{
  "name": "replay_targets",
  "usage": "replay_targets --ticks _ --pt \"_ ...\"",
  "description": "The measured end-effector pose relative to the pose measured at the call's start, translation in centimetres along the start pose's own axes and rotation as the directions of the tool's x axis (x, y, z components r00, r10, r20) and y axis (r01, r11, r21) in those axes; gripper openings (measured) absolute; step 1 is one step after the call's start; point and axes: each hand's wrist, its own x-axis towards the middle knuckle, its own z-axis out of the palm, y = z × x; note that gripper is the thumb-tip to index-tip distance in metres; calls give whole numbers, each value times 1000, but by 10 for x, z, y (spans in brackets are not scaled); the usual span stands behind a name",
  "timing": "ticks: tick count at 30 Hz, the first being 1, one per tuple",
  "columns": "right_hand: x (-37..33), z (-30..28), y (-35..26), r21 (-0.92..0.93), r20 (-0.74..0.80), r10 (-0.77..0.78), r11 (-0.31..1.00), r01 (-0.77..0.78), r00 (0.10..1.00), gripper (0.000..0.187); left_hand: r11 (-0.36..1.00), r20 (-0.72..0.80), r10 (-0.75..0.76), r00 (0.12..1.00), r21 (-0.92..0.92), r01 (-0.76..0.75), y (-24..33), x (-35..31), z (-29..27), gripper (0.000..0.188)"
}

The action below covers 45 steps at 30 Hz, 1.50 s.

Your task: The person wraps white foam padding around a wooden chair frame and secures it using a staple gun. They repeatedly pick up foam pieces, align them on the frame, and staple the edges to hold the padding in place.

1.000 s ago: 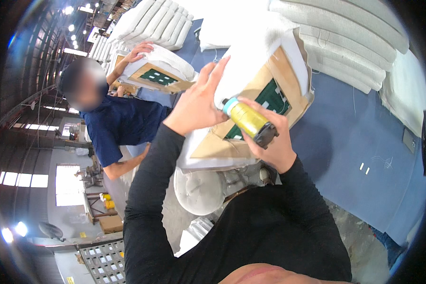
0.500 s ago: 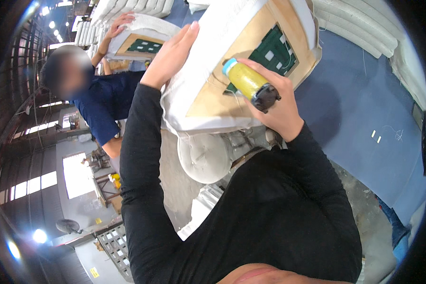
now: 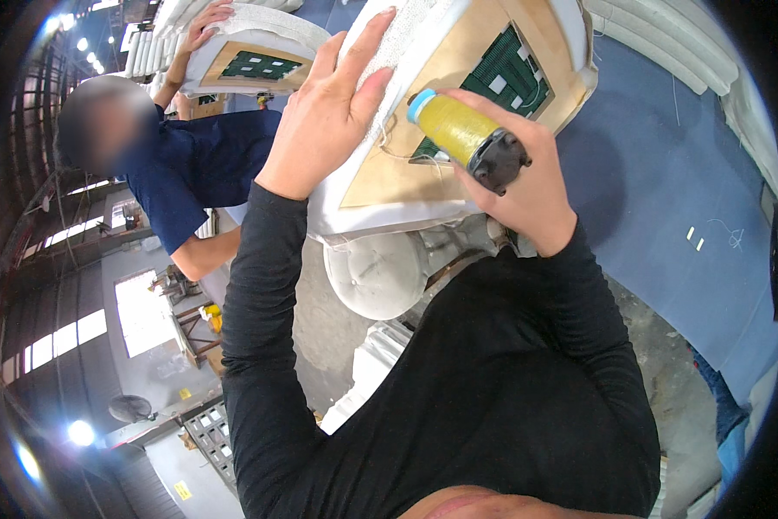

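Observation:
A white upholstered panel with a plywood frame stands tilted before me. Green webbing fills the opening in its wood. My left hand rests on the panel's white fabric side, fingers spread and thumb apart. My right hand is wrapped round an air staple gun with a yellow body, light blue ring and black end cap. The gun is over the plywood beside the webbing; its nose is hidden, so I cannot tell whether it touches. A pale thread lies on the wood near it.
On the left a co-worker in a dark blue shirt holds a similar white panel. A blue-covered table bears white padded rolls and thread scraps. Below the panel is a tufted grey seat.
My left hand has come down along the panel's side, its fingers spreading wider. The staple gun has shifted slightly right and tilted, showing more of its black cap.

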Motion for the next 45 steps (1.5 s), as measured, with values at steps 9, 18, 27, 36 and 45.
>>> replay_targets --ticks 9,18,27,36,45 --pt "12 -11 -17 19 -7 -135 991 135 991 58 1000 -41 16 999 6 -16 10 -5 -5 73" --pt "13 -9 -28 -19 59 -56 998 57 997 66 999 -22 -13 1000 32 14 16 -9 -3 89" --pt "2 11 -24 -21 25 -113 993 113 993 73 998 28 -67 997 21 67 24 -7 -10 107" --pt "-16 6 -18 32 5 -20 999 20 1000 78 835 205 -209 956 -472 283 -29 -13 -13 67" --pt "-25 18 -6 -30 -26 -104 994 103 994 84 998 -26 -62 998 20 63 20 -44 -2 65"
